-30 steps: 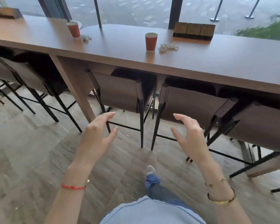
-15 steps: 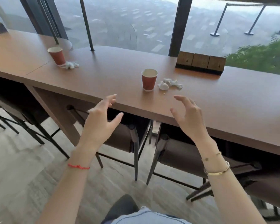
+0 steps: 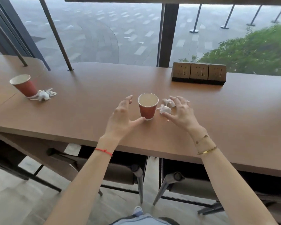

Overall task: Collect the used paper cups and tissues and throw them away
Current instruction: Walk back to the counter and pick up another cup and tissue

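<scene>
Near cup: a red paper cup (image 3: pixel 147 106) stood upright mid-table (image 3: pixel 88 101); contents unclear.
Tissues: crumpled white tissues (image 3: pixel 166 106) lay just right, partly hidden.
Hands: left hand (image 3: pixel 122 118) and right hand (image 3: pixel 180 113) flanked them, fingers spread, gripping nothing.
Far cup: second red paper cup (image 3: pixel 23 86), tissue wad (image 3: pixel 45 95) beside.

Head-worn, wide-angle, looking forward and steeply down over the table (image 3: pixel 88 120) toward the window (image 3: pixel 104 30); near, at arm's reach.

Matt red paper cup (image 3: pixel 147 106) (crumpled white tissue (image 3: pixel 165 109) beside) on smooth wood-look counter (image 3: pixel 88 111).
</scene>
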`<move>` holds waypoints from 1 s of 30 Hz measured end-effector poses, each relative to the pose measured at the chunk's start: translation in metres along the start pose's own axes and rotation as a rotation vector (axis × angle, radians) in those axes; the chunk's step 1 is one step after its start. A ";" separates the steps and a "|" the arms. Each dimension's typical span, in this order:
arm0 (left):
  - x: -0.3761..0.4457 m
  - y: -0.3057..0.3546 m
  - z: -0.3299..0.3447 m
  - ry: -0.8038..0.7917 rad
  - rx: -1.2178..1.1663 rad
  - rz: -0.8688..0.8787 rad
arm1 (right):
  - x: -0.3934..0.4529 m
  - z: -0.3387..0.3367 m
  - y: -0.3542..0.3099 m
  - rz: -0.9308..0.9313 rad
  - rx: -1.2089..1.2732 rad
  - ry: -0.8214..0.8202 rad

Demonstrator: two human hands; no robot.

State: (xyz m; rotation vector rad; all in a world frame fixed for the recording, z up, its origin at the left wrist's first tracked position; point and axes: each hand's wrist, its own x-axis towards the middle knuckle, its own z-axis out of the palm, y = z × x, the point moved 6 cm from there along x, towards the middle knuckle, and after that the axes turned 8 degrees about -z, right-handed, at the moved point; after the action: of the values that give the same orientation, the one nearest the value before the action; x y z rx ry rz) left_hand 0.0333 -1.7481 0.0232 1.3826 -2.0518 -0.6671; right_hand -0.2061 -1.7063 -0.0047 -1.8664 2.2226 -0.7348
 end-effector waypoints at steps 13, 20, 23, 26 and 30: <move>0.029 -0.001 0.029 -0.089 -0.084 0.008 | 0.001 0.021 0.005 -0.081 -0.083 -0.012; 0.029 -0.001 0.029 -0.044 -0.117 0.000 | -0.007 0.013 0.007 -0.152 0.039 0.088; 0.025 -0.001 0.028 -0.023 -0.145 -0.009 | -0.008 0.008 0.008 -0.163 0.089 0.119; 0.019 0.000 0.026 0.004 -0.153 -0.015 | -0.009 0.005 0.010 -0.122 0.156 0.135; 0.009 -0.001 0.022 0.020 -0.176 -0.025 | -0.012 -0.006 0.013 -0.025 0.287 0.197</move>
State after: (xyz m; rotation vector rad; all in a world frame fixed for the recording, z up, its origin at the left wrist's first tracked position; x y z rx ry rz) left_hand 0.0154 -1.7552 0.0085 1.3095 -1.9132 -0.8205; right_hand -0.2175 -1.6919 -0.0074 -1.7499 2.0673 -1.2178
